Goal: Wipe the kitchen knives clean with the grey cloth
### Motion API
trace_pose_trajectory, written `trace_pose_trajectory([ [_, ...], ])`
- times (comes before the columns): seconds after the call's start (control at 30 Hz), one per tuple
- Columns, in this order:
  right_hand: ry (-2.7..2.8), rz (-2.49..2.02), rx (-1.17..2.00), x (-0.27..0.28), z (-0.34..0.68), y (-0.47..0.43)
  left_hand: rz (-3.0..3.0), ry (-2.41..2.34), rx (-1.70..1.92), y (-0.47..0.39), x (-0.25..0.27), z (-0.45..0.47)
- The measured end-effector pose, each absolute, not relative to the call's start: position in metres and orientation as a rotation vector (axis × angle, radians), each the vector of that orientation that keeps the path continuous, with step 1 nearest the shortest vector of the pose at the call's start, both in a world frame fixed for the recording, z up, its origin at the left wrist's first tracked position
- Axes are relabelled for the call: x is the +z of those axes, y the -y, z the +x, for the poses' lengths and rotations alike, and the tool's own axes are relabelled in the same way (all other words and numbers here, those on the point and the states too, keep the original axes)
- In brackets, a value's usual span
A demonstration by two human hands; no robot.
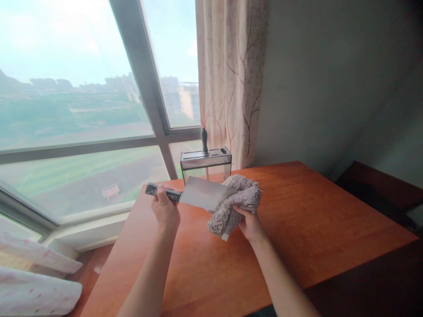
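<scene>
Above the table (pixel 297 220), the left hand (pixel 167 215) is gripping the knife (pixel 195 192) by its dark handle (pixel 173 195), and the right hand (pixel 249 225) is clutching a towel (pixel 243 196) against the blade's far end; safe wiping is likely depending on keeping thick folds between that hand and the steel.

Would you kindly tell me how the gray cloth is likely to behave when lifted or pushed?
The gray cloth is probably floppy, as it bunches into folds in the right hand. Its shaggy pile suggests it is unlikely to slip, and its loose, uneven shape should keep it from rolling.
</scene>
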State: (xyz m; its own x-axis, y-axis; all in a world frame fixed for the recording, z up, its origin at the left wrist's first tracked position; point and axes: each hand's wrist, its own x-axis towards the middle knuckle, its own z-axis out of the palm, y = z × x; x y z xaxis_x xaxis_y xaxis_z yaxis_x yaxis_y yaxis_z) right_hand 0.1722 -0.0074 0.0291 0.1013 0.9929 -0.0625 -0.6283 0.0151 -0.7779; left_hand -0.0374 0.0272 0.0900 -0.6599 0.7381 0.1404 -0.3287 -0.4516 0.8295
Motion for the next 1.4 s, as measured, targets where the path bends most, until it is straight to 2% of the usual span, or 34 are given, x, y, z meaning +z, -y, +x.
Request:
trace_pose_trajectory([
  [0.13, 0.501, -0.700, 1.435, 0.027, 0.176, 0.004, 0.687, -1.080, 2.126, -0.029, 0.098, -0.034],
  [0.33, 0.622, -0.636, 1.542, 0.027, 0.181, 0.005, 0.794, -1.069, 2.168, -0.046, 0.121, -0.038],
  [0.53, 0.817, -0.679, 1.735, 0.025, 0.180, 0.013, 1.107, -1.034, 2.011, -0.055, 0.150, -0.027],
  [0.67, 0.946, -0.747, 1.741, 0.028, 0.175, 0.015, 1.227, -1.024, 1.901, -0.058, 0.160, -0.011],
  [0.9, 1.023, -0.770, 1.726, 0.044, 0.169, 0.015, 1.288, -1.069, 1.679, -0.062, 0.149, 0.007],
  [1.23, 1.011, -0.744, 1.595, 0.075, 0.157, -0.002, 1.260, -0.978, 1.575, -0.047, 0.132, 0.017],
  [1.4, 0.981, -0.706, 1.629, 0.075, 0.151, 0.003, 1.272, -0.985, 1.587, -0.046, 0.128, 0.013],
])
